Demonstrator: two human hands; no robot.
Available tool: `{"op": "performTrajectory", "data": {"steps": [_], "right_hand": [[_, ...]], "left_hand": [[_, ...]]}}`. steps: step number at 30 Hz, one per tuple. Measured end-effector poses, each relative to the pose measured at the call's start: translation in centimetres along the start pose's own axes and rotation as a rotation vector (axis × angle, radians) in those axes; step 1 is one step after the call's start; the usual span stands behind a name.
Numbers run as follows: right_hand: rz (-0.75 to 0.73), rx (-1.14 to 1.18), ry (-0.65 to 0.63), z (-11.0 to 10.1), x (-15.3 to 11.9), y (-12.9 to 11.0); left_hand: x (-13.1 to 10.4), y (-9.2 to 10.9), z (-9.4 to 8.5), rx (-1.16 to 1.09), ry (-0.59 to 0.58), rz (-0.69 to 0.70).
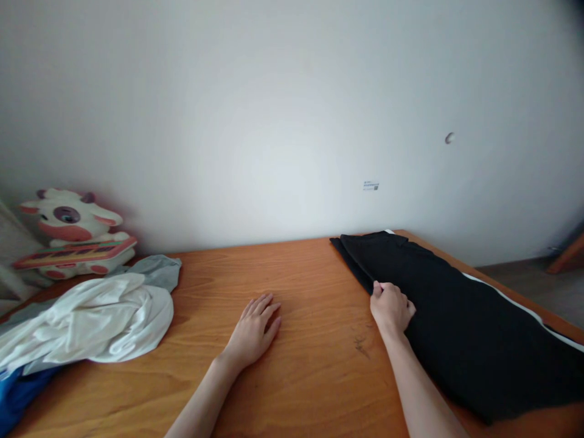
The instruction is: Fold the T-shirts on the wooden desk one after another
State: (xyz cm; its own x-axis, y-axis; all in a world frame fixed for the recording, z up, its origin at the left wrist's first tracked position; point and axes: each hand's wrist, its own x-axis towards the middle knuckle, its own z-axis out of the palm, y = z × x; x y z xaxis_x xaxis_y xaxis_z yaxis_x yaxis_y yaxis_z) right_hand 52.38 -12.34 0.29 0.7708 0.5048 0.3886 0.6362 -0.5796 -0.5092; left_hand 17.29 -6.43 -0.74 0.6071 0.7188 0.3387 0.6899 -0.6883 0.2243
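Note:
Black trousers with a white side stripe lie folded lengthwise along the right side of the wooden table. My right hand is closed on their near left edge, with thumb and fingers pinching the cloth. Flat on the bare wood in the middle rests my left hand, its fingers stretched out and nothing in it. Some space lies between this hand and the trousers.
To the left is a heap of clothes: a white garment, a grey one and a blue one. Behind it stands a cow-shaped toy keyboard. A pale wall borders the table's far edge.

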Motion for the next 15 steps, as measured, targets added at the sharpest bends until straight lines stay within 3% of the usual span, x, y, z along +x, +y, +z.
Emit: {"op": "performTrajectory", "data": {"steps": [6, 9, 12, 14, 15], "right_hand": [[0.007, 0.164, 0.110, -0.1, 0.8, 0.2], [-0.080, 0.310, 0.206, -0.8, 0.3, -0.8], [-0.355, 0.598, 0.289, -1.7, -2.0, -3.3], [-0.590, 0.753, 0.182, -2.4, -4.7, -5.6], [-0.696, 0.812, 0.060, -2.6, -6.2, -6.7]], "left_hand": [[0.0, 0.1, -0.1, -0.002, 0.002, 0.000], [0.0, 0.2, -0.2, -0.010, -0.008, -0.007], [-0.1, 0.3, -0.3, -0.070, 0.016, -0.021], [-0.2, 0.5, -0.5, -0.123, 0.060, -0.049], [-0.3, 0.6, -0.6, -0.149, 0.085, -0.061]]}}
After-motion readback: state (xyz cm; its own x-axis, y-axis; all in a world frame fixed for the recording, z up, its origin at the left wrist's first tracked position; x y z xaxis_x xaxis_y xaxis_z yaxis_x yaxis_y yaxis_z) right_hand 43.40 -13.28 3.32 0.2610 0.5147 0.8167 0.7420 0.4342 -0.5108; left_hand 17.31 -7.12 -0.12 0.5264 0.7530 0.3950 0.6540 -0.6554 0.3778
